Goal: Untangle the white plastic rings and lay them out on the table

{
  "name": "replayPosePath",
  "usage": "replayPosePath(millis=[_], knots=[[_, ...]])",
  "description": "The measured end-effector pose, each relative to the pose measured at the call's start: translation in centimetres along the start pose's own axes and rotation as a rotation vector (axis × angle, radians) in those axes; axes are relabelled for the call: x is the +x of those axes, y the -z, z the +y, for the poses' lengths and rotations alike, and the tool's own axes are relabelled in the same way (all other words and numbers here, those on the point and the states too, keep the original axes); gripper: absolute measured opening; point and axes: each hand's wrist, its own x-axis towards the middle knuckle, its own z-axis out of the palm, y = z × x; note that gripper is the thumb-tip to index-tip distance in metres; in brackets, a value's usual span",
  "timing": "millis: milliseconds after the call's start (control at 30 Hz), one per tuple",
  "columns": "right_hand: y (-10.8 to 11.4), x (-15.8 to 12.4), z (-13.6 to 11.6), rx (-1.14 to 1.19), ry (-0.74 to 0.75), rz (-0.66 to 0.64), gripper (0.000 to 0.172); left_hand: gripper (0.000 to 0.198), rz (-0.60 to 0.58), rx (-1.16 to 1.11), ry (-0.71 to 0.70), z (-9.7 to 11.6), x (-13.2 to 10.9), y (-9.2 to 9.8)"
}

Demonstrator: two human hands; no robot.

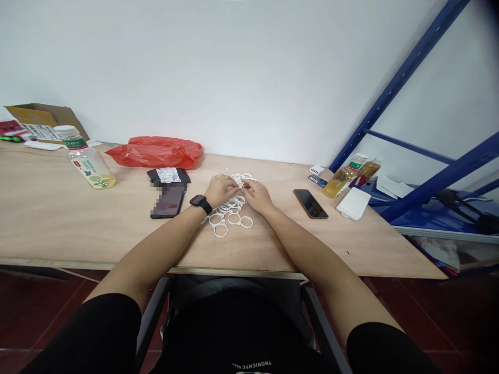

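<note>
Several white plastic rings (221, 230), joined by small knobs, lie in a loose cluster on the wooden table. At the far end of this cluster, my left hand (221, 190) and my right hand (255, 195) come together. Their fingertips are closed on a small bunch of white rings (239, 180) between them. A black watch sits on my left wrist. The palms and the undersides of my fingers are hidden, so how the bunch is gripped cannot be made out fully.
To the left are a dark phone-shaped item (171, 200), a red plastic bag (156, 152), a nearly finished drink bottle (88, 158) and a cardboard box (58, 117). A phone (311, 203), a white case (353, 203) and tilted bottles (343, 177) lie right, near a blue rack (432, 156).
</note>
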Motion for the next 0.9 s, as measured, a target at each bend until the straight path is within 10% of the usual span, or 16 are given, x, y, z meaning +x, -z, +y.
replayPosePath(millis=[367,900], knots=[[-0.8,-0.1,-0.2,0.267,-0.13,-0.018,0.032,0.012,0.02,0.062,0.128,0.3,0.2,-1.1],[0.0,0.2,1.7,0.009,-0.096,0.04,0.02,0.03,0.063,0.021,0.12,-0.3,-0.1,-0.3]])
